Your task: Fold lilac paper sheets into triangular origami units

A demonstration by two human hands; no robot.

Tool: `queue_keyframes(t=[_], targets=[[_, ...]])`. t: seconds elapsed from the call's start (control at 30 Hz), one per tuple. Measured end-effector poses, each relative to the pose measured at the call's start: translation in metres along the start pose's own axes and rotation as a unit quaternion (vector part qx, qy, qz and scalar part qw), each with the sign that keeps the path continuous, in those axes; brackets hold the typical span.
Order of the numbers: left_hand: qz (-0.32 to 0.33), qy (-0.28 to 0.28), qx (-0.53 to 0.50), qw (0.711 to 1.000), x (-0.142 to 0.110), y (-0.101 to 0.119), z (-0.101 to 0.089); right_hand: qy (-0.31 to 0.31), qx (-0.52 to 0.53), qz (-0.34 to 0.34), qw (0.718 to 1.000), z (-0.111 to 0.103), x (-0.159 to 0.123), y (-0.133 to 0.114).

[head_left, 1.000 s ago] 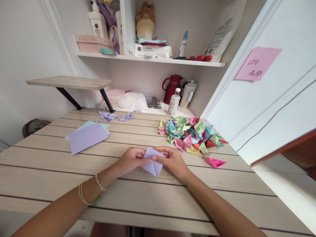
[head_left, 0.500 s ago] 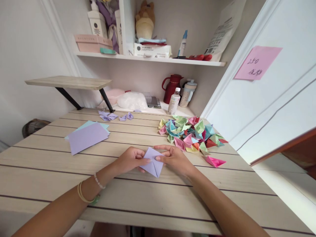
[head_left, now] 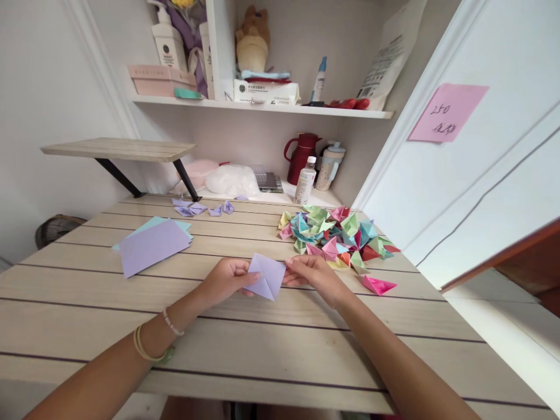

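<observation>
A folded purple paper square [head_left: 268, 274], turned like a diamond with crease lines on its face, is held just above the table between both hands. My left hand [head_left: 230, 276] grips its left corner, thumb on top and fingers beneath. At the right corner, the fingers of my right hand [head_left: 311, 275] pinch the paper's edge. To the right lies a heap of folded paper boats [head_left: 324, 230] in green, blue, pink, yellow and red. One bright pink paper boat [head_left: 378, 285] sits apart in front of the heap.
Purple and light blue paper sheets [head_left: 154, 248] lie at the left. Several small purple folded pieces [head_left: 198, 208] are at the back edge. A clear bottle [head_left: 305, 182] and a red jug [head_left: 303, 157] stand behind the heap. A small raised shelf [head_left: 120, 149] juts over the left back.
My right thumb has left the middle of the purple paper, and my right hand now pinches its right corner. The paper has turned slightly.
</observation>
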State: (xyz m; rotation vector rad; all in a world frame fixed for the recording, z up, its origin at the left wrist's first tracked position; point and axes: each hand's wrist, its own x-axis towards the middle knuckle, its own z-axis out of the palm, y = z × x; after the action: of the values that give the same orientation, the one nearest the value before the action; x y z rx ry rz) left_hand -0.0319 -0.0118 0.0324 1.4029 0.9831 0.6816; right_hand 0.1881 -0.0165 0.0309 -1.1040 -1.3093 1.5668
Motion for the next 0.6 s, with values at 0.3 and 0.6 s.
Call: queue_keyframes(t=[0.3, 0.6], targets=[[-0.022, -0.043, -0.005, 0.999, 0.0015, -0.0026, -0.003, -0.007, -0.044, -0.065, 0.997, 0.0008, -0.0004, 0.0], [-0.045, -0.077, -0.01, 0.996, -0.0005, -0.0001, -0.002, 0.015, -0.019, -0.074, 0.997, 0.0071, -0.0004, 0.0019]])
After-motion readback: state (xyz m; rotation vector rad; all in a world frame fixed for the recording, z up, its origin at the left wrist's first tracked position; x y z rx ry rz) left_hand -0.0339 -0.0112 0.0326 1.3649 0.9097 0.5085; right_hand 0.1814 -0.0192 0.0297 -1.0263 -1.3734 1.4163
